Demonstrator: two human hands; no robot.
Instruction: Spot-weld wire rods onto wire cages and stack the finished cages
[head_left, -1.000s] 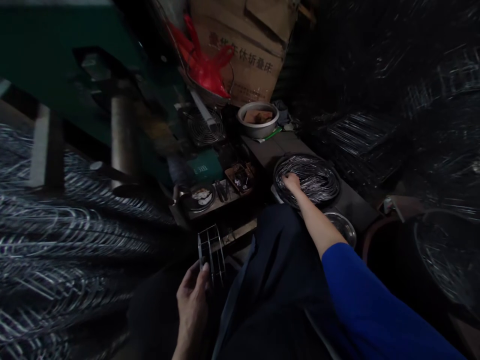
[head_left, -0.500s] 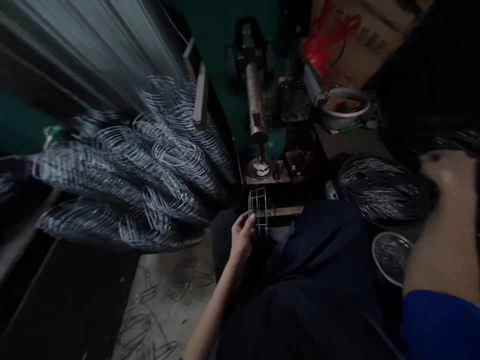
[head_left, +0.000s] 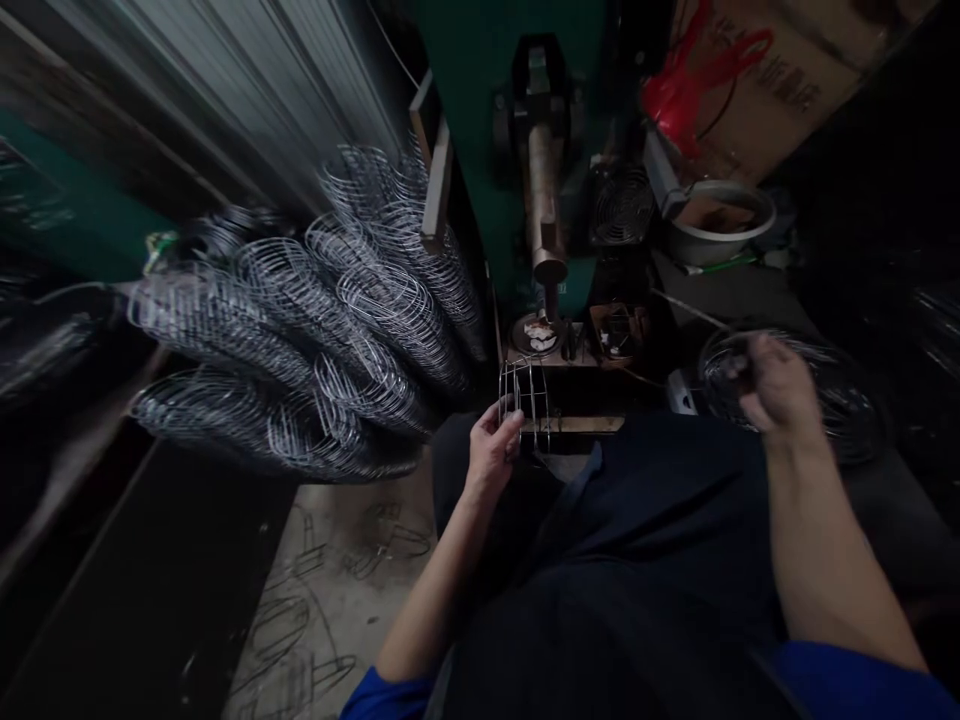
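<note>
My left hand (head_left: 495,445) pinches a small round wire frame (head_left: 534,400) upright above my lap, just in front of the machine's lower plate. To the right, my right hand (head_left: 776,385) is closed on a thin wire (head_left: 694,308) that points up and left from its fingers. Beneath that hand lies a coil of wire pieces (head_left: 840,400). Ahead of the wire frame stands a machine with a copper-coloured rod (head_left: 544,200) over a round plate holding white material (head_left: 538,333).
Large stacks of wire rings (head_left: 300,340) fill the left side. At the back right are a grey bowl (head_left: 716,240), a red bag (head_left: 675,105) and a cardboard box (head_left: 802,80). Bent wires (head_left: 285,620) lie on the floor at lower left.
My right hand has come in from the far right and now holds a wire over the coil. My left hand still holds the wire frame, which is turned slightly. The view has shifted left.
</note>
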